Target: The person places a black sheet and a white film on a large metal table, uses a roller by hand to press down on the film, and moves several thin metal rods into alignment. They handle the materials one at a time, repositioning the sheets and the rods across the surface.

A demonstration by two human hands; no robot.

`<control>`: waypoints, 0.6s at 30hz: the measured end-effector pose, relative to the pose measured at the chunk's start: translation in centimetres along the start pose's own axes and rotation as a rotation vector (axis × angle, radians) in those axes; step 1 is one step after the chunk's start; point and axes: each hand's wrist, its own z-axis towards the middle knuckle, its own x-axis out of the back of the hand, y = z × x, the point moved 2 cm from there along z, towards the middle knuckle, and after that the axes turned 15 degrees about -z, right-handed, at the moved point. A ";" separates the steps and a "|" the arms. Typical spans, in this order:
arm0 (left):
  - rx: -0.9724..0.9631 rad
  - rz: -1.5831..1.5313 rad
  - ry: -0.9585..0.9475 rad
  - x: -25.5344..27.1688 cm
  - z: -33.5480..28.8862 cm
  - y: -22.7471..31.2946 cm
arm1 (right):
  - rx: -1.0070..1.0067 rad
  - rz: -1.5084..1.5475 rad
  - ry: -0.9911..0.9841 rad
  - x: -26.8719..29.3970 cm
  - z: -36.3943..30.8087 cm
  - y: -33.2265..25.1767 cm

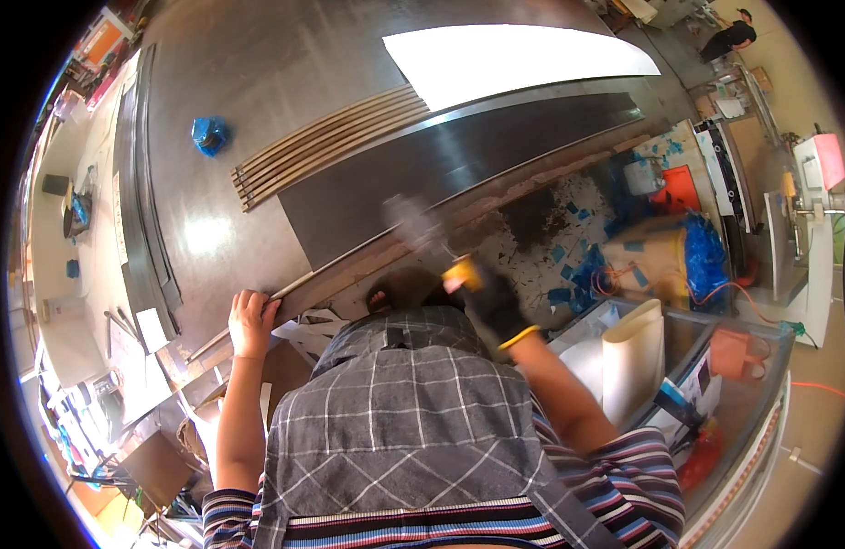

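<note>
My left hand (pixel 249 320), bare, has its fingers curled over a thin strip (pixel 294 285) at the table's near edge. The strip runs along the near side of a long dark flat panel (pixel 377 201) lying on the table. In a black glove with a yellow cuff, my right hand (pixel 496 306) is closed on a yellow-handled tool (pixel 461 274). The tool's grey head is smeared by motion above the panel's near edge, so its exact kind is unclear. Whether the head touches the panel cannot be told.
Beyond the panel lie several brown slats (pixel 322 146) and a white sheet (pixel 514 64) on the metal table (pixel 198 197). A blue crumpled bundle (pixel 210 135) sits farther left. Below right are scraps on the floor, a cardboard box (pixel 647 261) and a cart with rolled material (pixel 633 357). Another person (pixel 729 38) stands far right.
</note>
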 end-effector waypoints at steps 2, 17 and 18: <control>-0.004 -0.018 0.004 -0.7 0.2 -0.7 | 0.224 0.013 -0.067 -4.4 -0.1 -4.0; 0.270 0.031 -0.155 4.9 1.9 4.5 | -0.410 -0.012 0.510 19.4 11.5 23.2; 0.272 0.059 -0.160 4.9 2.2 4.5 | -0.460 -0.060 0.591 22.2 13.1 29.0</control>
